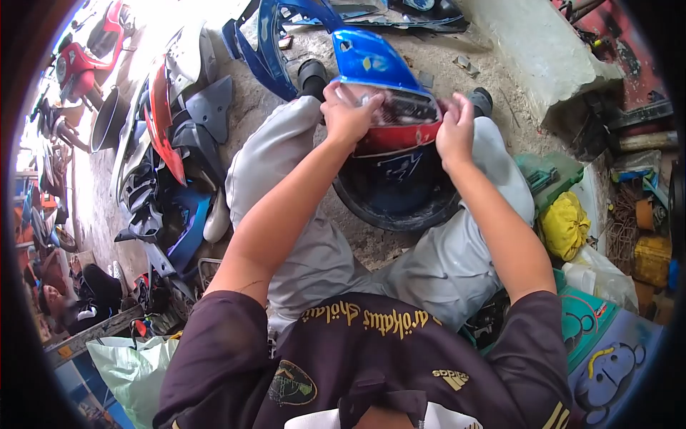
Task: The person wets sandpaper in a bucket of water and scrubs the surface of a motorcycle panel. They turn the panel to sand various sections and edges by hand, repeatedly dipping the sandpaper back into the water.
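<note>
Between my knees I hold a motorcycle light unit (404, 137) with a clear upper lens and a red lower band. My left hand (348, 114) grips its left end, with the thumb over the clear lens. My right hand (456, 127) has its fingers closed round the right end. A glossy blue fairing panel (371, 58) adjoins the light's far edge; I cannot tell whether the two are joined. Directly below the light is a round black basin (396, 193), partly covered by it.
More blue fairing parts (261, 53) lie on the concrete floor ahead. Several loose panels, including a red one (163, 118), are piled at left. A yellow bag (566, 225) and a teal case (582, 311) sit at right, and a person (93, 289) is at far left.
</note>
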The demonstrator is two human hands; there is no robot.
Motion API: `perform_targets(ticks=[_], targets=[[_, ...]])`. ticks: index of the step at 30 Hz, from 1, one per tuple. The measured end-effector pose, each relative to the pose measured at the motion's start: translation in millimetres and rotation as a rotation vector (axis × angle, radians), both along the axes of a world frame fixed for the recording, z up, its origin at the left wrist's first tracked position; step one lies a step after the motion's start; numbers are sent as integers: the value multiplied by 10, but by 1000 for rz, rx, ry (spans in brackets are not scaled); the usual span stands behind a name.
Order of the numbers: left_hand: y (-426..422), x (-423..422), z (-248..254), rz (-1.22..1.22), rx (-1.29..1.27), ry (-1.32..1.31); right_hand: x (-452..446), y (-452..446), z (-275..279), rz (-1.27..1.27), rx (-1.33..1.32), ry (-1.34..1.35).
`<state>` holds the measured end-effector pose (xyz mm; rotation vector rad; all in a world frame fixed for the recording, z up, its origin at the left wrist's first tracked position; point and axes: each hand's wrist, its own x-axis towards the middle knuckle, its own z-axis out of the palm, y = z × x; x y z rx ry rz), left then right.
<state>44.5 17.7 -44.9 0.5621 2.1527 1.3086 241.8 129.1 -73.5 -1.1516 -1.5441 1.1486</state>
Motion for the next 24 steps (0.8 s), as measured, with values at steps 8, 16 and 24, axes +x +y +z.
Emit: perform_targets(ticks=[8,16,24], targets=[[-391,285,887,-232,286,-396,329,85,1206,-30,147,260],[-832,731,564,-228,441,-484,374,31,601,77,231,177],[-1093,1100,388,-271,284,-72,425,53,182,158,305,102]])
